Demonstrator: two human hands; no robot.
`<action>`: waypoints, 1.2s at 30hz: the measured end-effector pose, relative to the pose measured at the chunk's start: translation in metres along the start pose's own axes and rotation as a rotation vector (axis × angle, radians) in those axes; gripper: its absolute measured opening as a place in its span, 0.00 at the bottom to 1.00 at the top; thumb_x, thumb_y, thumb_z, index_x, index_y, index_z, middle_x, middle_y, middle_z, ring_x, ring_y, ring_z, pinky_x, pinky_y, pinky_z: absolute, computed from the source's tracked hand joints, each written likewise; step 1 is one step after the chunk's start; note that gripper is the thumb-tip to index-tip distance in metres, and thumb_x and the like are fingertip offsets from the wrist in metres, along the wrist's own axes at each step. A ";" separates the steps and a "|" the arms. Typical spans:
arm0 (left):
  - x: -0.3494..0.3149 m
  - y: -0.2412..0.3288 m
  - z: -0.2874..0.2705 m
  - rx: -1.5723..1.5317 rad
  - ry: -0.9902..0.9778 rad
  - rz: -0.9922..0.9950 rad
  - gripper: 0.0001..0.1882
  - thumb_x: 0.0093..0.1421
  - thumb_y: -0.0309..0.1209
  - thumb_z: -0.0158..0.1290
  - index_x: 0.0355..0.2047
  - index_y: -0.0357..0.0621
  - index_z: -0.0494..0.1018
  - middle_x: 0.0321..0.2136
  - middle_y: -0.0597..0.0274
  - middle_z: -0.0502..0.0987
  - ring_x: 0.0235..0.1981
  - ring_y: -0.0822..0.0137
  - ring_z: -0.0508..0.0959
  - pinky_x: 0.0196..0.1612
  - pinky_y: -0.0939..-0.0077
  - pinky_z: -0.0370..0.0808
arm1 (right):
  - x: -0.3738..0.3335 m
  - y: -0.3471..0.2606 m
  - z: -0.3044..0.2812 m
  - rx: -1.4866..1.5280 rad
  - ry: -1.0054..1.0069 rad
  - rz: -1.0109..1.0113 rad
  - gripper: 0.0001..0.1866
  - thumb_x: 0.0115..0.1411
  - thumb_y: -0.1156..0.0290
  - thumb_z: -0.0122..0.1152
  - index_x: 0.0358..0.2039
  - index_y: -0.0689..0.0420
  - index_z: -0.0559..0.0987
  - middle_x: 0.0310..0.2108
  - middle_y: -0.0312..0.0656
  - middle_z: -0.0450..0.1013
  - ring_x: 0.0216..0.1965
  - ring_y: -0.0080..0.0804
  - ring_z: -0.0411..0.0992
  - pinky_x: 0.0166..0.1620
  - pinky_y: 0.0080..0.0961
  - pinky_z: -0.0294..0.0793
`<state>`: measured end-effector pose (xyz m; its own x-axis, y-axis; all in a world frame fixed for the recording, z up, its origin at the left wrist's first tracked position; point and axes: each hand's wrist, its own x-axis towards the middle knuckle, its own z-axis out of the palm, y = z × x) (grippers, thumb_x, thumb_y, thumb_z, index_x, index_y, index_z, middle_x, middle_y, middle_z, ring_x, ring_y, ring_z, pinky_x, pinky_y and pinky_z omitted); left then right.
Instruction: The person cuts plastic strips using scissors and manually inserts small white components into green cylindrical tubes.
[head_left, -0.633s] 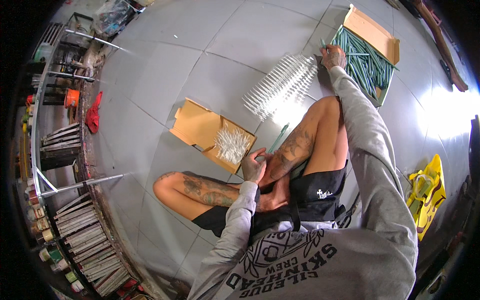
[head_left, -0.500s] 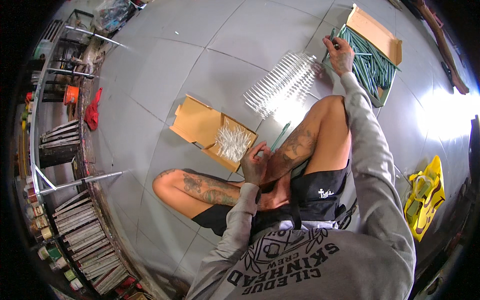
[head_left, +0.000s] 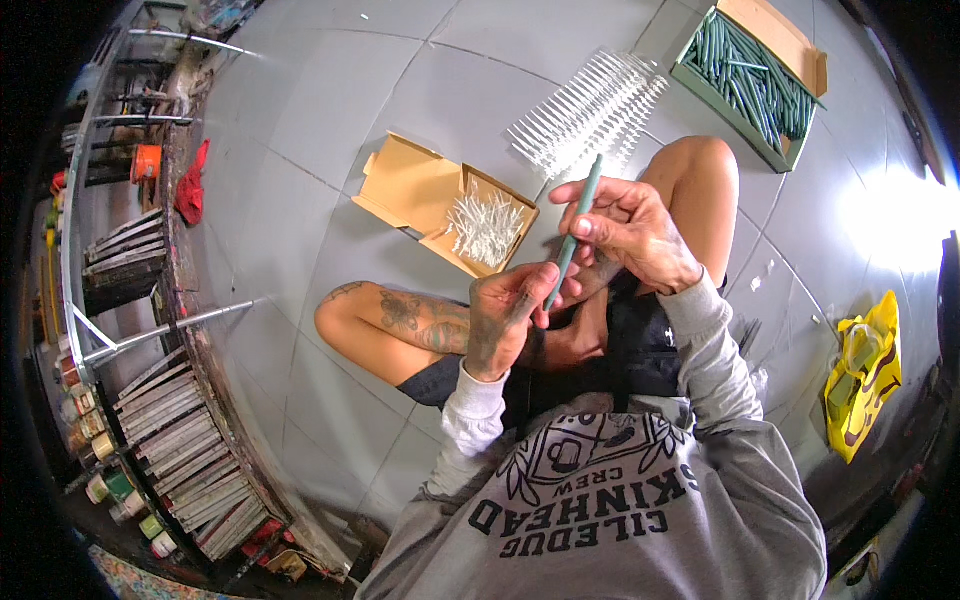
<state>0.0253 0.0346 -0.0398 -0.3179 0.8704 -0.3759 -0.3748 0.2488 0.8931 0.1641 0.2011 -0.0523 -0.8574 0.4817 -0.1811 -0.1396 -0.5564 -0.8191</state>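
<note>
Both my hands meet over my crossed legs around one slim green pen (head_left: pixel 582 222), slanted with its upper end pointing away from me. My right hand (head_left: pixel 645 235) pinches it around the middle between thumb and fingers. Its lower end lies between the thumb and fingers of my left hand (head_left: pixel 505 315). Just beyond my left hand is an opened cardboard box (head_left: pixel 405 185) holding a heap of thin white sticks (head_left: pixel 485 225). Farther off, many slender white pieces (head_left: pixel 590 110) lie in neat rows on the floor. Another open box (head_left: pixel 785 160), at the far right, is full of green pens (head_left: pixel 745 85).
Grey tiles (head_left: pixel 300 120) make up the floor. A cluttered shelf with metal bars (head_left: pixel 180 330) runs along the left, with a red cloth (head_left: pixel 191 185) beside it. At the right lies a yellow bag (head_left: pixel 862 380). My bent knees (head_left: pixel 690 190) flank my hands.
My right hand has come back from the box of green pens to meet my left hand over my lap. It now grips a green pen. My left hand has turned and closed around the lower end.
</note>
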 end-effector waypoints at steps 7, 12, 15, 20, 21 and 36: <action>-0.015 -0.033 -0.036 -0.099 0.073 -0.098 0.20 0.71 0.42 0.55 0.45 0.35 0.82 0.26 0.69 0.76 0.20 0.85 0.65 0.22 0.89 0.61 | 0.015 0.030 -0.019 -0.127 0.107 0.014 0.16 0.67 0.71 0.65 0.53 0.64 0.79 0.40 0.42 0.81 0.36 0.24 0.80 0.42 0.21 0.81; -0.016 -0.057 -0.054 -0.299 0.003 -0.179 0.22 0.71 0.44 0.54 0.48 0.34 0.79 0.29 0.69 0.76 0.20 0.85 0.65 0.23 0.89 0.61 | 0.031 0.029 -0.035 -0.322 0.031 0.056 0.14 0.68 0.69 0.64 0.47 0.67 0.81 0.38 0.42 0.82 0.36 0.28 0.82 0.40 0.23 0.82; 0.000 -0.080 -0.064 -0.232 0.065 -0.157 0.21 0.72 0.44 0.53 0.50 0.36 0.79 0.30 0.69 0.77 0.21 0.84 0.65 0.23 0.89 0.62 | 0.061 0.036 -0.081 -1.155 0.237 -0.168 0.10 0.59 0.73 0.69 0.41 0.59 0.85 0.36 0.43 0.84 0.34 0.35 0.83 0.41 0.30 0.82; 0.030 -0.120 -0.069 0.034 0.054 -0.064 0.21 0.73 0.43 0.52 0.55 0.40 0.75 0.34 0.69 0.80 0.25 0.82 0.70 0.27 0.86 0.66 | 0.101 0.065 -0.138 -1.784 0.066 0.211 0.10 0.48 0.75 0.71 0.33 0.52 0.85 0.34 0.36 0.82 0.44 0.37 0.77 0.48 0.37 0.77; 0.037 -0.127 -0.068 0.031 0.044 -0.039 0.21 0.73 0.43 0.52 0.55 0.40 0.75 0.34 0.69 0.80 0.26 0.82 0.70 0.27 0.86 0.67 | 0.108 0.077 -0.151 -1.784 0.050 0.236 0.10 0.46 0.76 0.72 0.32 0.51 0.85 0.33 0.35 0.82 0.46 0.37 0.76 0.49 0.37 0.76; 0.043 -0.119 -0.060 0.094 0.275 0.032 0.20 0.71 0.43 0.54 0.53 0.40 0.73 0.41 0.63 0.82 0.27 0.77 0.78 0.27 0.83 0.73 | 0.116 0.057 -0.127 -1.768 -0.349 0.135 0.14 0.55 0.60 0.69 0.34 0.58 0.86 0.32 0.49 0.82 0.39 0.48 0.82 0.45 0.40 0.81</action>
<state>0.0043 0.0169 -0.1774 -0.5573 0.7339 -0.3884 -0.2824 0.2723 0.9198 0.1196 0.3114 -0.1889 -0.9031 0.2204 -0.3686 0.3687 0.8380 -0.4022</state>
